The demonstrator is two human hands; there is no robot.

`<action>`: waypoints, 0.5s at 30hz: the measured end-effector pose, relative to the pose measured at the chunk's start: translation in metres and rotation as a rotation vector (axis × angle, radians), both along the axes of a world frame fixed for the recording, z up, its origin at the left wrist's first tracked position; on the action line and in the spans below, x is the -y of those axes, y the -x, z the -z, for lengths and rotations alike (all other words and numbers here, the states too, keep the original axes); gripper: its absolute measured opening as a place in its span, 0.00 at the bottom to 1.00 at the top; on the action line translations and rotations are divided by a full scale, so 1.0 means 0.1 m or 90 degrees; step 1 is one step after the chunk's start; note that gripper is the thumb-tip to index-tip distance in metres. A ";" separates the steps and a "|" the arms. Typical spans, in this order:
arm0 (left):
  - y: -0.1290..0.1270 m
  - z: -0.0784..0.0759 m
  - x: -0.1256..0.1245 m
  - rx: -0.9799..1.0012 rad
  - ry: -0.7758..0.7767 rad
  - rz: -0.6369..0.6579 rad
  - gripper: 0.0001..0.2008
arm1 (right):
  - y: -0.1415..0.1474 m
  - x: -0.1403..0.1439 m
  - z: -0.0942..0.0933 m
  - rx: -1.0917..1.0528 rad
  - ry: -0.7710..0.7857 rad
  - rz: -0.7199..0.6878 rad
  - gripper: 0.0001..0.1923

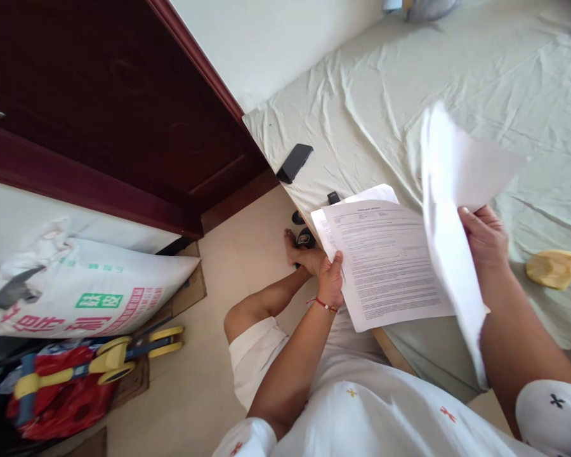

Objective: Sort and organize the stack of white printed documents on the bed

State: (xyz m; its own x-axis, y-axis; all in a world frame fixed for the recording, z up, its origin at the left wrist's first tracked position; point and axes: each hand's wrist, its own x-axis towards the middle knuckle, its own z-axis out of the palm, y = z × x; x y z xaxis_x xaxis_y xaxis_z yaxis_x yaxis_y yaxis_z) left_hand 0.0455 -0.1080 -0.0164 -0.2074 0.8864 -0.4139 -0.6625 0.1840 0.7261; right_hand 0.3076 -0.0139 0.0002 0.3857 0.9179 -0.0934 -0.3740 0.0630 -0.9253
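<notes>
My left hand (pixel 332 282) grips the left edge of a printed sheet (pixel 385 260), thumb on top, with more paper showing beneath it. Dense lines of text cover the sheet, though they are too small to read. On the right, my right hand (pixel 485 238) holds a sheaf of white papers (pixel 445 184) raised and bent, partly covering the printed sheet's right side. The sheaf is blurred at its outer edge. A small black object (pixel 334 198) lies just beyond the sheets.
Pale green cloth (pixel 371 133) covers the bed beside me. A dark phone-like device (pixel 295 163) rests near its edge, and a crumpled yellow item (pixel 556 268) lies at right. Along the floor at left are a white sack (pixel 90 285) and a yellow-wheeled toy (pixel 114 358). A dark red door (pixel 124 95) stands behind.
</notes>
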 end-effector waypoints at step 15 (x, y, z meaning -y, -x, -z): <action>-0.04 0.07 -0.03 -0.098 0.029 -0.069 0.31 | 0.00 -0.03 0.20 0.168 0.024 -0.157 0.15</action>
